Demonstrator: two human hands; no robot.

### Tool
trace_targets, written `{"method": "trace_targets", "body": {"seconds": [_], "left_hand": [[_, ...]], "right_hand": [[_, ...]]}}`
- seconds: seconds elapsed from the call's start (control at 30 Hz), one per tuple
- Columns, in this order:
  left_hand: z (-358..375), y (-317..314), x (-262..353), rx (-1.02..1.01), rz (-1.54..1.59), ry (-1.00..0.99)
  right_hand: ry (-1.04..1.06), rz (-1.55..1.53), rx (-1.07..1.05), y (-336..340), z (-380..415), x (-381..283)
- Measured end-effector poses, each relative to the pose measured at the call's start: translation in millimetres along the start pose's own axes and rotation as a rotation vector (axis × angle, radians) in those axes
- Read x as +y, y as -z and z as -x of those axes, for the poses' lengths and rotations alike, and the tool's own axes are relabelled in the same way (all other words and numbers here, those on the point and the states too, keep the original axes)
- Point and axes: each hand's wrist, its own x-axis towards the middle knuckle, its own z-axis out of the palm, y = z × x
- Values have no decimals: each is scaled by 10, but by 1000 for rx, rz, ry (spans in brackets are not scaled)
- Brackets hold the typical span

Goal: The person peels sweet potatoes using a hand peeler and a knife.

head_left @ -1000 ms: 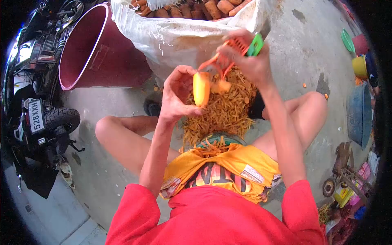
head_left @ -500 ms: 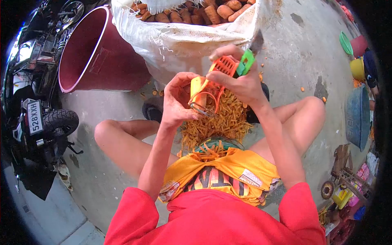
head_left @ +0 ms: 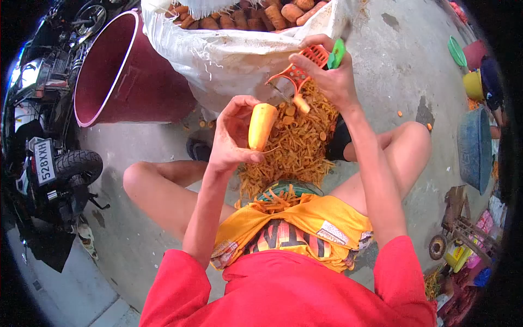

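My left hand [head_left: 231,133] is closed around a peeled carrot [head_left: 262,126], held upright above the peel pile, its fingers and thumb along one side. My right hand [head_left: 332,73] grips an orange peeler [head_left: 306,70] with a slotted handle, together with a green-handled knife [head_left: 336,53] whose dark blade points away and is blurred. The peeler's head is now apart from the carrot, to its upper right. Just under the head shows a short carrot piece [head_left: 301,103]. Carrot peelings [head_left: 289,150] lie heaped between my legs, with a few round slices on top.
Ahead stands a white sack [head_left: 239,54] full of unpeeled carrots [head_left: 275,17]. A large maroon tub [head_left: 158,82] is tipped toward the left, near a motorcycle [head_left: 60,158]. On the right are a blue-grey basin [head_left: 474,150], a yellow container [head_left: 473,86] and part of another person [head_left: 493,90].
My right hand has drawn the peeler away from the carrot, up and to the right. The carrot stays in my left hand, and a short carrot piece now shows below the peeler.
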Motion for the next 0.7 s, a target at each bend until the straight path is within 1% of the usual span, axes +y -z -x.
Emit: {"method": "trace_targets", "body": {"seconds": [0.03,0.07,0.1,0.13,0.17,0.2,0.23,0.27,0.3,0.37,0.4,0.43,0.5,0.53,0.57,0.63,0.67,0.7], "left_hand": [[-27,-66,12,63,66,-15],[-60,-87,-13,121,63,-45],[-65,-67,-27,122,62,-55],[-66,-44,-47,83,50,-54],[-52,-15,-75,44,37,-45],[-29,-44,-59,72,7,-81],[33,-30,-80,75,12,-64],[38,10,-82,62,50,-44],[6,26,-66,45,85,-32],[-25,-30,-102,68,112,-70],[-42,-39,-126,78,122,-60],[-54,-25,-141,89,132,-47],[1,38,-161,65,97,-45],[32,56,-175,56,116,-45],[10,69,-181,41,132,-60],[-15,-6,-125,65,164,-40],[-30,-17,-127,72,124,-44],[-43,-15,-131,81,84,-47]], "right_hand": [[10,4,-1,-80,42,-94],[45,32,-63,-184,131,-191],[78,58,-127,-254,173,-250],[267,245,-208,-278,202,-171],[268,242,-208,-262,164,-141],[115,119,-138,-213,133,-85],[-44,-2,-63,-159,128,-48],[25,121,-25,-51,46,-41],[33,125,-25,-64,47,-80],[19,11,-93,-171,134,-144],[228,119,-136,-286,192,-170],[234,116,-141,-280,160,-164],[10,42,-137,-213,196,-130],[10,117,-76,-107,103,-97],[13,121,-74,-84,121,-82],[32,10,-63,-118,105,-146],[37,9,-68,-151,108,-172],[116,76,-98,-190,122,-191]]}}
